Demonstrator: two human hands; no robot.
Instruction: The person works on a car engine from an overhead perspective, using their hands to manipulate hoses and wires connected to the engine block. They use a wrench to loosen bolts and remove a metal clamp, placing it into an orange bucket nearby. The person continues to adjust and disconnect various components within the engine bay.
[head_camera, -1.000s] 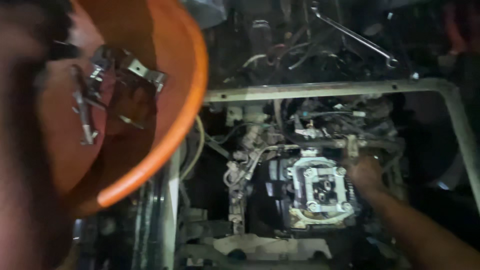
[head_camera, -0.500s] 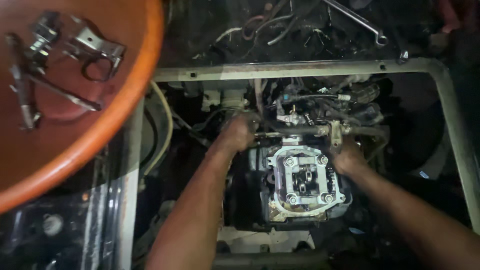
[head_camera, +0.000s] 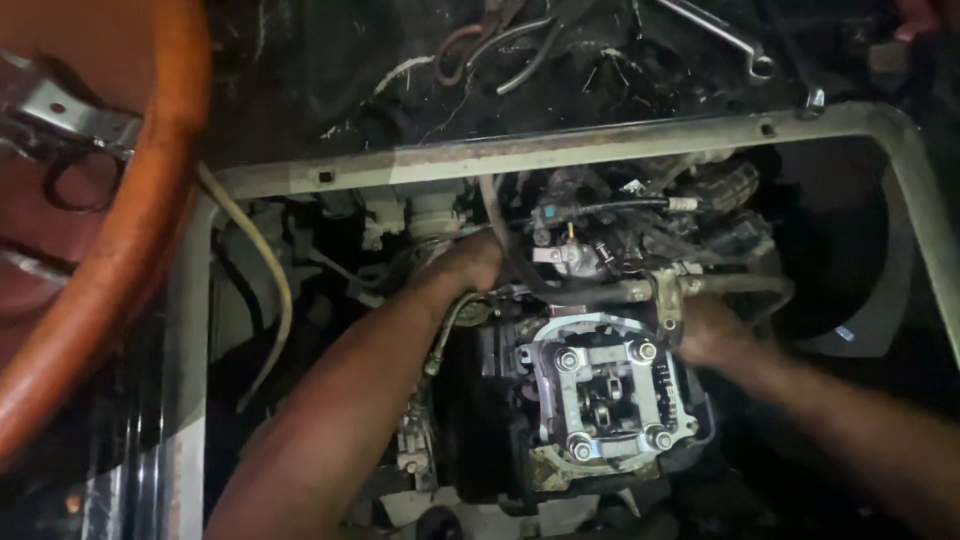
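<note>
A dim, greasy engine bay inside a pale metal frame (head_camera: 600, 140) holds the exposed grey metal cylinder head (head_camera: 605, 395), likely heavy, rigid, oily; best held by its outer edges. Left hand (head_camera: 465, 265) curls around a black hose (head_camera: 505, 250) above it; right hand (head_camera: 710, 330) presses its right side, grip unclear

orange basin (head_camera: 150, 230), spanner (head_camera: 722, 35), metal bracket (head_camera: 70, 110)

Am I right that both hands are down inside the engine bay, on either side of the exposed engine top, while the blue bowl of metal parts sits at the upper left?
Not quite: the head view shows the bowl is orange, not blue. The rest holds: the left hand and right hand flank the exposed engine top.
</note>
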